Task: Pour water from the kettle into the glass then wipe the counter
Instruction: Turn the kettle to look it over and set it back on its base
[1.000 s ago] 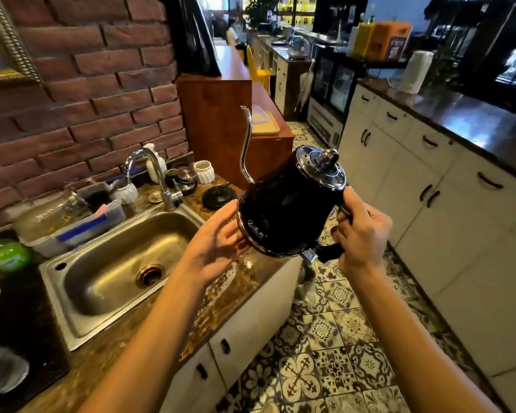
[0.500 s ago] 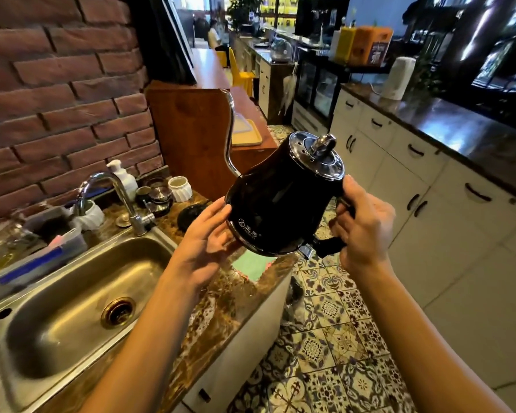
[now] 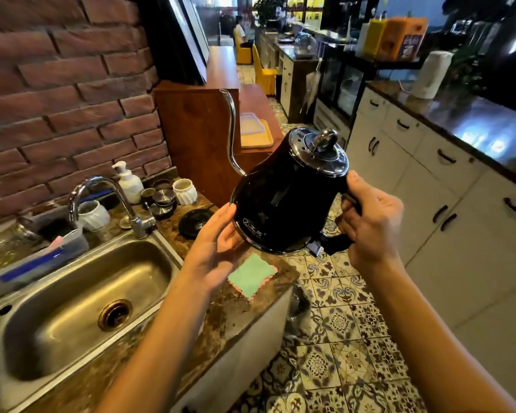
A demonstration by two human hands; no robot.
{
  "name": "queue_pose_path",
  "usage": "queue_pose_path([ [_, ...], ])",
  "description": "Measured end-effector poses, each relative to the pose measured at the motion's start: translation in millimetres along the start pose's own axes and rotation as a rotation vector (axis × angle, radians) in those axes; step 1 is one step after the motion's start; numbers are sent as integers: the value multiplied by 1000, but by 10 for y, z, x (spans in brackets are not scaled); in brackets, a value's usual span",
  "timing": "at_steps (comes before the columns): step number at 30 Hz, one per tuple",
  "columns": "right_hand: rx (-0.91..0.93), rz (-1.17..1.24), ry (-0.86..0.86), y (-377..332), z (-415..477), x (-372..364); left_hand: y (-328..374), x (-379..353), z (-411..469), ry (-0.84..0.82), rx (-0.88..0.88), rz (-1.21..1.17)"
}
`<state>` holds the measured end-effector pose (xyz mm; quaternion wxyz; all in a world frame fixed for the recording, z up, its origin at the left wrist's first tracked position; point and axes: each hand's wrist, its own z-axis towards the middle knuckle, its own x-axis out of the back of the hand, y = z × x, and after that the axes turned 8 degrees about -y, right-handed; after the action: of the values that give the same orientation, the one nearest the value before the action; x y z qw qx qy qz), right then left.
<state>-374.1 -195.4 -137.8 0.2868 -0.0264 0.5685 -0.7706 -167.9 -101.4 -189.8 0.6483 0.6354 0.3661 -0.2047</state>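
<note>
Black kettle (image 3: 283, 204) is held in the air over the bench (image 3: 221, 311) edge, tilted with its gooseneck spout upward. The right hand (image 3: 370, 222) is closed around the handle; the left hand (image 3: 218, 248) lies open, palm against the lower body (fingers spread). A green cloth (image 3: 252, 277) rests on the bench below, beside the sink (image 3: 81, 305).

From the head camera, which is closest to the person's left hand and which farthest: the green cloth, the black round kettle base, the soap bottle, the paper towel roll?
Starting from the left hand:
1. Green cloth, on the counter right beside the hand.
2. Black kettle base, just behind the hand.
3. Soap bottle, back by the brick wall.
4. Paper towel roll, on the opposite counter across the aisle.
</note>
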Motion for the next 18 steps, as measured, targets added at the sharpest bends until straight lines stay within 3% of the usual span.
queue_pose_path([
  [10, -24, -7, -200, -54, 667, 660, -432, -404, 402, 41, -122, 7],
  [18, -84, 53, -337, 18, 1013, 880, -615, -558, 528, 238, -189, 26],
])
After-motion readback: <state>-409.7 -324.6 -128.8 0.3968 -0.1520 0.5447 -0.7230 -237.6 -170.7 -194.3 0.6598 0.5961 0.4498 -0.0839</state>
